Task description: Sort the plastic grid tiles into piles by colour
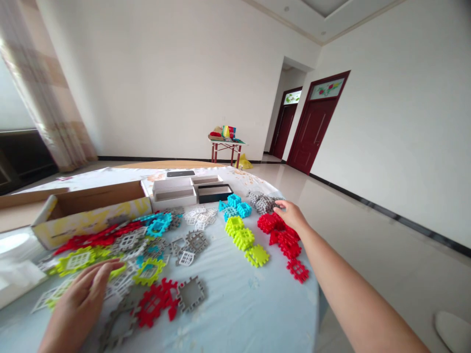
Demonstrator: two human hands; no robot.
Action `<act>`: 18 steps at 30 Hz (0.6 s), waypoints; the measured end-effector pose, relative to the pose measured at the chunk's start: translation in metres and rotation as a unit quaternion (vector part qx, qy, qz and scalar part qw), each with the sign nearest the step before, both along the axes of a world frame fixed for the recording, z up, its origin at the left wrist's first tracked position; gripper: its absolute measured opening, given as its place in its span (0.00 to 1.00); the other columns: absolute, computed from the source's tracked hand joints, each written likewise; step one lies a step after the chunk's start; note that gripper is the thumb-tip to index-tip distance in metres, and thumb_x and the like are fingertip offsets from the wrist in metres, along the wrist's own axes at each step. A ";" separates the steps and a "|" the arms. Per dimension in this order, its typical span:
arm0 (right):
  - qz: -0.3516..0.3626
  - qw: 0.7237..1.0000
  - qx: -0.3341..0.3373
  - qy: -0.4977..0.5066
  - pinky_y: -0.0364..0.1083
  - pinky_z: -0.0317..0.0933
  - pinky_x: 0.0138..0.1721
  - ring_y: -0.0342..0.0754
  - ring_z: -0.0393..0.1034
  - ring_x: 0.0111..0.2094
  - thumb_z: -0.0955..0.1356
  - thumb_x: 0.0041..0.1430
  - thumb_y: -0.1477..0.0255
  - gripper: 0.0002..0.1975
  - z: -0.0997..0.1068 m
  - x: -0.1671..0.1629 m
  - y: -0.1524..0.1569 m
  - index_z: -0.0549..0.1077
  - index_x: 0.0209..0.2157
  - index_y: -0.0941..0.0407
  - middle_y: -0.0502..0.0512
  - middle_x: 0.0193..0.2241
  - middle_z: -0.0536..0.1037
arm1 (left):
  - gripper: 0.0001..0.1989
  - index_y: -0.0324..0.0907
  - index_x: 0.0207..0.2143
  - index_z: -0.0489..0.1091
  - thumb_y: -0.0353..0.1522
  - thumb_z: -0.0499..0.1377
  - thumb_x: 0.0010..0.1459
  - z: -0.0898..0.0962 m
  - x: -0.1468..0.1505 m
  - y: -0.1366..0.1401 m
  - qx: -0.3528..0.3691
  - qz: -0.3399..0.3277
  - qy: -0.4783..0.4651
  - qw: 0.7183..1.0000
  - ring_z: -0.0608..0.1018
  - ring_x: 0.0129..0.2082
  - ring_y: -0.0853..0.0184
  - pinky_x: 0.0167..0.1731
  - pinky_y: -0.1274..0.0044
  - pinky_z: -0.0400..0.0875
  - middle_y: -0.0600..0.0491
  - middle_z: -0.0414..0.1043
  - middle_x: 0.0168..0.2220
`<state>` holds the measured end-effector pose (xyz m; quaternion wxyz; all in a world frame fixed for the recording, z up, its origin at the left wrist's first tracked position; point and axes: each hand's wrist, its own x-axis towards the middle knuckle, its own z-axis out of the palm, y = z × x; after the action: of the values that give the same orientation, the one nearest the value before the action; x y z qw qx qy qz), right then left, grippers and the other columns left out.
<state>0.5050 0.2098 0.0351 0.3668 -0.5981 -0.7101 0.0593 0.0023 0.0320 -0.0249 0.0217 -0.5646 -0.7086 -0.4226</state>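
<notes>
My left hand (83, 296) is over the mixed pile of interlocking plastic building pieces at the lower left. Its fingers are stretched out, with the tips just above a lime-green piece (118, 270). On the far right of the table my right hand (290, 214) reaches to a heap of grey pieces (265, 202). Its thumb and forefinger are parted at the heap's edge, and I see nothing gripped between them. Red pieces (289, 242) lie right below that hand. Lime-green pieces (243, 238) and blue pieces (235, 206) form separate groups to its left.
An opened cardboard box (95, 223) stands at the back left. White box trays (172, 196), a black-rimmed tray (215, 198) and a phone (180, 173) are behind the pieces. White window-shaped pieces (200, 216) lie mid-table. The round table's edge runs along the right.
</notes>
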 end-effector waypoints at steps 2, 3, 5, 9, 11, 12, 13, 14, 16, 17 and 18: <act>0.044 0.999 0.014 0.001 0.49 0.61 0.46 0.49 0.69 0.42 0.65 0.52 0.68 0.15 0.003 -0.033 -0.009 0.72 0.42 0.57 0.58 0.41 0.75 | 0.22 0.44 0.33 0.72 0.47 0.45 0.53 0.008 0.009 -0.005 -0.018 -0.015 -0.043 0.999 0.73 0.42 0.62 0.47 0.69 0.65 0.50 0.73 0.40; 0.074 0.997 0.021 0.003 0.49 0.61 0.46 0.49 0.69 0.42 0.65 0.53 0.68 0.15 0.004 -0.051 -0.016 0.72 0.42 0.57 0.58 0.41 0.75 | 0.22 0.43 0.33 0.72 0.47 0.45 0.53 0.012 0.012 -0.007 -0.019 -0.022 -0.052 0.998 0.73 0.43 0.62 0.47 0.70 0.65 0.49 0.72 0.41; 0.143 0.989 0.034 0.005 0.49 0.61 0.46 0.49 0.69 0.42 0.65 0.53 0.68 0.14 0.002 -0.091 -0.031 0.72 0.41 0.56 0.57 0.39 0.75 | 0.21 0.43 0.32 0.72 0.46 0.46 0.54 0.016 0.016 -0.010 -0.016 -0.032 -0.062 0.997 0.72 0.44 0.63 0.48 0.72 0.64 0.50 0.72 0.41; 0.270 0.963 0.019 0.015 0.48 0.61 0.44 0.49 0.69 0.40 0.66 0.53 0.69 0.13 -0.001 -0.164 -0.071 0.73 0.40 0.57 0.57 0.37 0.75 | 0.21 0.43 0.33 0.72 0.45 0.45 0.55 0.016 0.017 -0.013 -0.009 -0.025 -0.068 0.997 0.72 0.43 0.65 0.46 0.74 0.64 0.51 0.71 0.41; 0.327 0.945 -0.002 0.010 0.47 0.61 0.44 0.49 0.68 0.40 0.67 0.53 0.69 0.12 -0.002 -0.192 -0.090 0.73 0.39 0.57 0.56 0.37 0.76 | 0.21 0.43 0.33 0.72 0.45 0.45 0.55 0.016 0.017 -0.014 -0.011 -0.022 -0.073 0.997 0.72 0.43 0.65 0.47 0.74 0.64 0.51 0.71 0.41; 0.352 0.936 -0.011 0.002 0.47 0.60 0.45 0.49 0.68 0.40 0.67 0.52 0.68 0.12 -0.003 -0.204 -0.100 0.73 0.39 0.56 0.56 0.37 0.76 | 0.21 0.43 0.34 0.72 0.45 0.45 0.55 0.016 0.017 -0.015 -0.010 -0.022 -0.077 0.997 0.72 0.43 0.65 0.47 0.74 0.63 0.51 0.71 0.41; 0.376 0.926 -0.021 -0.009 0.47 0.60 0.45 0.49 0.68 0.41 0.68 0.52 0.66 0.13 -0.005 -0.215 -0.108 0.73 0.40 0.56 0.56 0.37 0.76 | 0.21 0.43 0.34 0.72 0.45 0.45 0.56 0.016 0.017 -0.015 -0.009 -0.023 -0.080 0.997 0.72 0.43 0.65 0.47 0.74 0.63 0.51 0.71 0.41; 0.395 0.918 -0.031 -0.022 0.47 0.59 0.45 0.49 0.68 0.41 0.68 0.51 0.65 0.15 -0.006 -0.224 -0.115 0.73 0.41 0.56 0.56 0.37 0.76 | 0.21 0.43 0.34 0.72 0.45 0.45 0.55 0.016 0.017 -0.015 -0.008 -0.022 -0.082 0.996 0.72 0.43 0.65 0.47 0.74 0.63 0.51 0.71 0.41; 0.422 0.904 -0.047 -0.046 0.47 0.59 0.44 0.50 0.68 0.40 0.69 0.49 0.61 0.20 -0.012 -0.239 -0.127 0.72 0.42 0.56 0.57 0.37 0.76 | 0.21 0.43 0.33 0.72 0.45 0.45 0.55 0.017 0.018 -0.015 -0.007 -0.023 -0.083 0.996 0.72 0.43 0.65 0.47 0.75 0.63 0.51 0.71 0.41; 0.428 0.901 -0.052 -0.055 0.48 0.60 0.43 0.50 0.68 0.40 0.69 0.48 0.60 0.22 -0.016 -0.245 -0.132 0.72 0.43 0.57 0.57 0.36 0.76 | 0.21 0.43 0.33 0.72 0.45 0.45 0.55 0.018 0.019 -0.015 -0.009 -0.025 -0.082 0.996 0.72 0.43 0.65 0.46 0.75 0.64 0.51 0.71 0.41; 0.429 0.900 -0.054 -0.063 0.48 0.60 0.43 0.51 0.68 0.39 0.69 0.48 0.60 0.22 -0.020 -0.250 -0.135 0.72 0.43 0.57 0.58 0.36 0.76 | 0.21 0.43 0.33 0.72 0.45 0.45 0.55 0.019 0.019 -0.015 -0.011 -0.028 -0.080 0.996 0.72 0.43 0.65 0.46 0.75 0.64 0.51 0.71 0.41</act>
<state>0.2547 0.0750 0.0152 0.2278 -0.2570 -0.9150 0.2114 0.0214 0.0170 -0.0063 -0.0533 -0.5485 -0.6968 -0.4591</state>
